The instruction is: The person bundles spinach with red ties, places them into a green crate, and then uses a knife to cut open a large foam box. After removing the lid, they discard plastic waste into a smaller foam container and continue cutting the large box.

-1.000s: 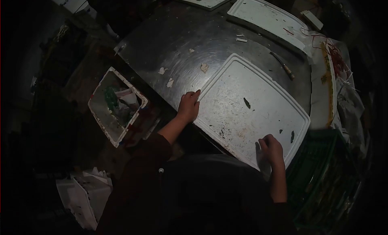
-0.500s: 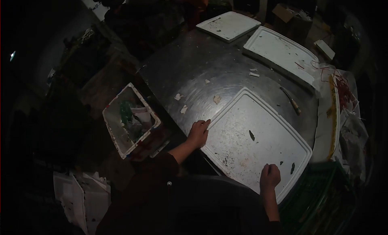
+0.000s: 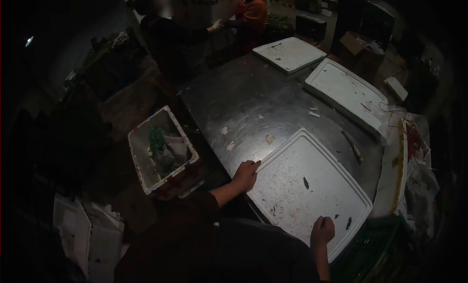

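A white foam box lid [image 3: 302,185] lies at the near edge of the metal table [image 3: 219,103], scattered with dark specks and a few dark green leaf bits [image 3: 306,183]. My left hand [image 3: 245,177] grips its left rim, fingers bent over the edge. Above the lid's near right part, my right hand [image 3: 322,230] is closed in a loose fist. Whatever it holds, if anything, is hidden. Beyond the lid on the right lies a knife [image 3: 355,149] with a light handle.
Two more white lids [image 3: 290,54] [image 3: 346,90] lie along the far side. An open foam box [image 3: 139,159] with green and clear plastic stands left of the table. At right are a green crate [image 3: 380,239] and plastic bags [image 3: 421,185]. Two people handle a large white box [image 3: 209,8] behind.
The view has tilted up, so the table sits lower and the people with the white box now show. Both hands keep about the same places at the lid.
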Motion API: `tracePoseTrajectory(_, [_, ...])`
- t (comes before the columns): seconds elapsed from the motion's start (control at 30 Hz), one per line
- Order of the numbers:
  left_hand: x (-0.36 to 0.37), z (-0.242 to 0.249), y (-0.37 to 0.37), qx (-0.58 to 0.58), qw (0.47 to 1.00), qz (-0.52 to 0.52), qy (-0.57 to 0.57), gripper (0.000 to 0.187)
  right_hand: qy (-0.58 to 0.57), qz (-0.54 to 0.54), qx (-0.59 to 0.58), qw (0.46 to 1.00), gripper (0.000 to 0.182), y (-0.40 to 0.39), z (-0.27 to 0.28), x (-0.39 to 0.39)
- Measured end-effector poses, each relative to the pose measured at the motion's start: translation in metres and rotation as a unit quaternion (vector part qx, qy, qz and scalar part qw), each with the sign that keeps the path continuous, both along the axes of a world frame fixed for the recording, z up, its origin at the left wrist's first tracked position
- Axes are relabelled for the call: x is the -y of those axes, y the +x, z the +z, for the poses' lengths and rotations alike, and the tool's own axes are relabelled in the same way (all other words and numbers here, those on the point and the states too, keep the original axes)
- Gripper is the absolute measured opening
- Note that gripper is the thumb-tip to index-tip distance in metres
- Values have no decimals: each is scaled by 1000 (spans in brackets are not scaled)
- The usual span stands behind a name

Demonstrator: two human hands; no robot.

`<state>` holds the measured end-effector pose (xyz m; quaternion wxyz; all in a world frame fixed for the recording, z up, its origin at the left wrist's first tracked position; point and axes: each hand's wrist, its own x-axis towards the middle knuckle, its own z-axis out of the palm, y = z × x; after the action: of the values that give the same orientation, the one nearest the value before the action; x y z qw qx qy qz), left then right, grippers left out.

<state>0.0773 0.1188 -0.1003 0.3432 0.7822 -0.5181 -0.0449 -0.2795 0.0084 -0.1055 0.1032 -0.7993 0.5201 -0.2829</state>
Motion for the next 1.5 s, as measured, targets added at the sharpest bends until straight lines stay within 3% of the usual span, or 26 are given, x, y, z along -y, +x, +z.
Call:
tracePoseTrajectory(0.2, [2, -4, 0, 40, 999, 10, -26, 48, -3, -7, 4, 1000, 17, 3, 9, 0])
tracePoseTrajectory(0.5, [5, -9, 3, 23, 998, -27, 48, 49, -17, -4, 31, 999, 16, -1, 14, -2])
tracePoseTrajectory(0.57, [5, -11, 2, 68, 998, -3, -4, 46, -10, -17, 26, 999, 16, -1, 14, 0])
tracePoseTrajectory(0.67, [5, -6, -1, 31, 999, 0, -38, 42, 6, -17, 21, 1000, 15, -1, 14, 0])
tracePoseTrajectory(1.0, [4, -1, -6, 91, 991, 4, -99, 25, 12, -10, 25, 1000, 15, 2, 15, 1])
tracePoseTrajectory(1.5, [3, 1, -7, 76, 994, 16, -71, 26, 23, 0, 6, 1000, 15, 4, 13, 0])
